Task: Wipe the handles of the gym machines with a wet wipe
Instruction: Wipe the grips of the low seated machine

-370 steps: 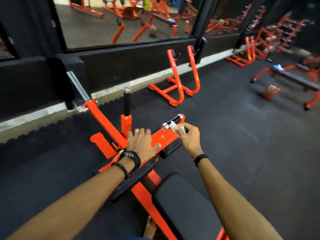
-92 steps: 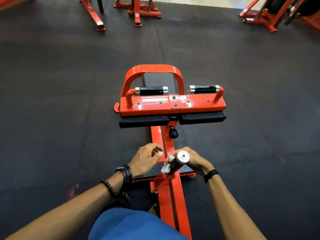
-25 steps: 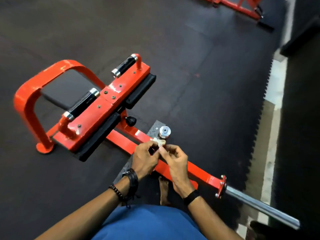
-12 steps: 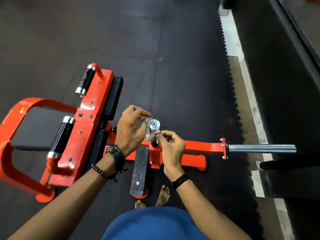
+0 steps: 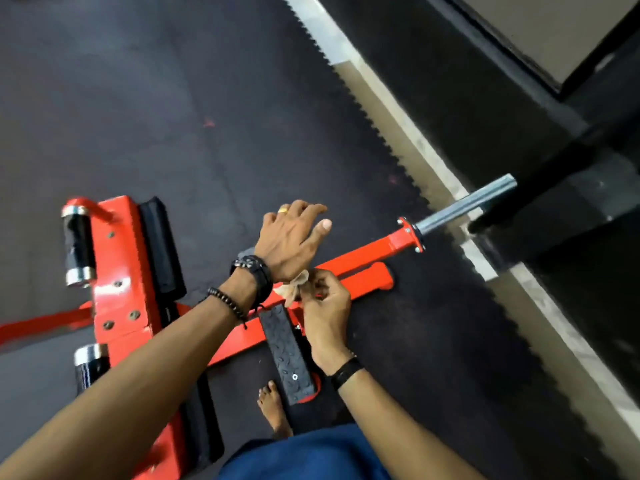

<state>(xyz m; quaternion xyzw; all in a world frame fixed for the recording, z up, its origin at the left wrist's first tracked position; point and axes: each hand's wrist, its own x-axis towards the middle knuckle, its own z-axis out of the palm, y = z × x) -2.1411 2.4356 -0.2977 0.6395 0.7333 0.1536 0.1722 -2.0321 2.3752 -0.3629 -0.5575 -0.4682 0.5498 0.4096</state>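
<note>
The right hand [image 5: 323, 306] pinches the crumpled, pale wet wipe [image 5: 294, 287] just under the left hand [image 5: 292, 237], whose fingers are spread loose above the orange steel frame [image 5: 363, 252]. I'd guess that small wad could slip from the pinch and drop onto the coarse rubber floor [image 5: 138, 116], picking up grit. Left, the black handles [image 5: 79, 245] with shiny chrome ends wait untouched.

Left hand [image 5: 289, 237] hovers over the orange machine [image 5: 121, 271], fingers spread and relaxed, holding nothing. Right hand [image 5: 325, 306] pinches a crumpled wipe [image 5: 294, 285] just below the left wrist, above the frame beam. Two black handles [image 5: 79, 242] sit at left; steel bar [image 5: 465, 206] points toward the wall.
</note>
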